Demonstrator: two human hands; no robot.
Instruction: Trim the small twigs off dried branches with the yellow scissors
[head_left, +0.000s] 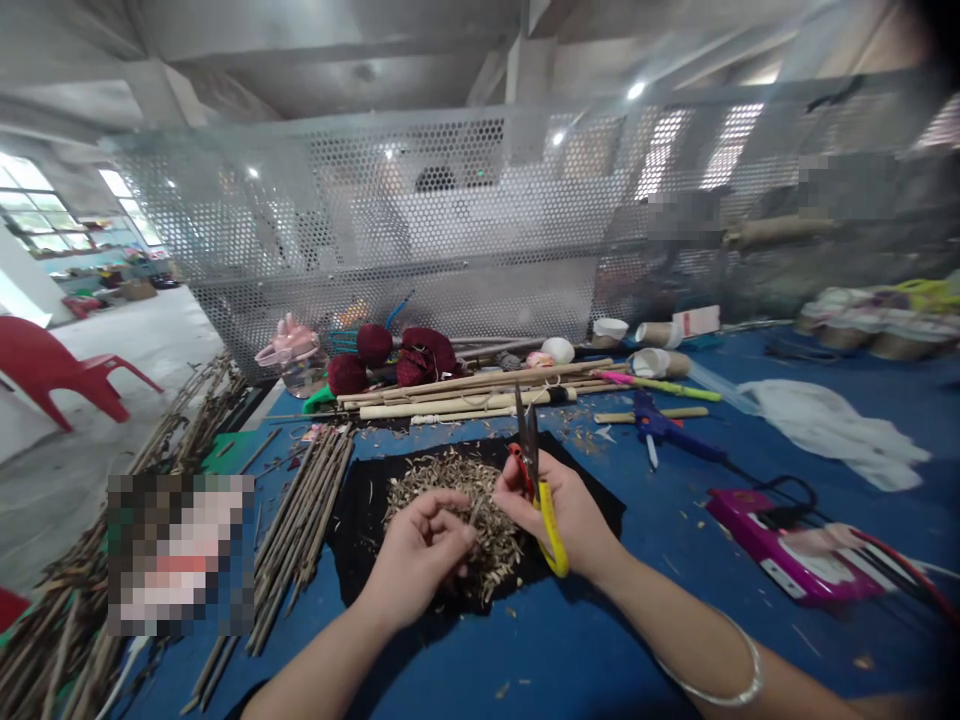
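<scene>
In the head view, my right hand [574, 505] is closed around a pair of scissors [550, 530] with yellow and red handles, their blades pointing up and away. My left hand [420, 550] is pinched, its thumb against the curled fingers; what sits between them is too small to make out. Both hands hover over a pile of short cut twig pieces [442, 475] heaped on a black cloth [364, 500]. A bundle of long thin sticks [300, 530] lies left of the cloth.
Long bamboo sticks [465, 402] and dark red balls [373, 345] lie behind the cloth. To the right are a blue glue gun [664, 425], a magenta power box [795, 560] with cables, and white plastic [832, 430]. A perforated metal screen [450, 230] stands behind the blue table [645, 640].
</scene>
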